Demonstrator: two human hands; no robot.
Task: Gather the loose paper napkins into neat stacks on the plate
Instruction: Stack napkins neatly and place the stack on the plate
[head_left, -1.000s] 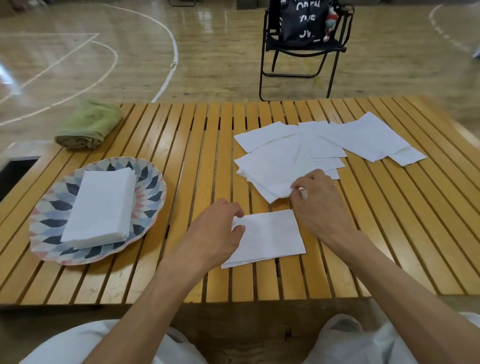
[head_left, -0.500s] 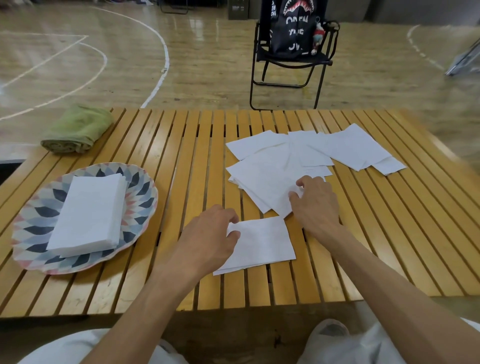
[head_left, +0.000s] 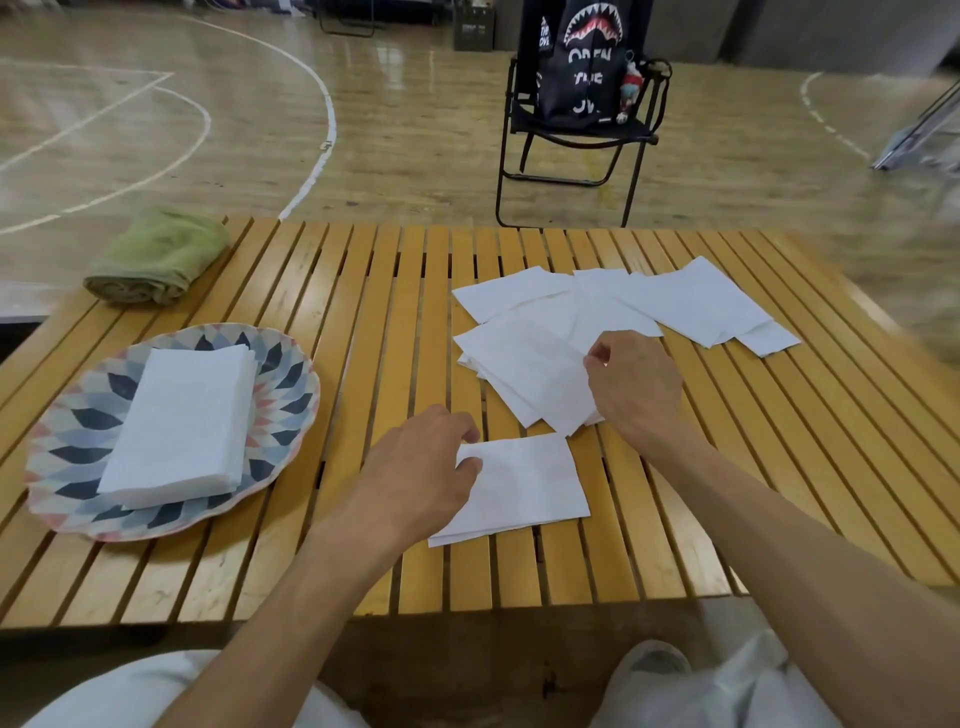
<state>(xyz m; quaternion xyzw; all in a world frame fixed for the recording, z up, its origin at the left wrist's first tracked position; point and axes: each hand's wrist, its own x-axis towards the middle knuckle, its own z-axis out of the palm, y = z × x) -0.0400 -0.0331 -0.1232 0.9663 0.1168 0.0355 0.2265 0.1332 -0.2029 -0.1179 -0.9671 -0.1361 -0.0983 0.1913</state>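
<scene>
A patterned plate (head_left: 67, 441) sits at the table's left with a neat stack of white napkins (head_left: 182, 426) on it. Near the front edge lies a small pile of napkins (head_left: 524, 483); my left hand (head_left: 421, 478) rests on its left edge, fingers curled over the paper. Further back, several loose napkins (head_left: 649, 306) lie spread and overlapping. My right hand (head_left: 634, 384) pinches the right edge of the nearest loose napkin (head_left: 524, 369) between thumb and fingers.
A rolled green towel (head_left: 156, 257) lies at the table's far left corner. The slatted wooden table (head_left: 363, 312) stands on a gym floor. A black folding chair (head_left: 576, 135) with a dark bag stands beyond the far edge.
My right hand has moved up the edge of the nearest loose napkin, away from me, and pinched it. My left hand stays on the small pile. The camera tilted upward.
</scene>
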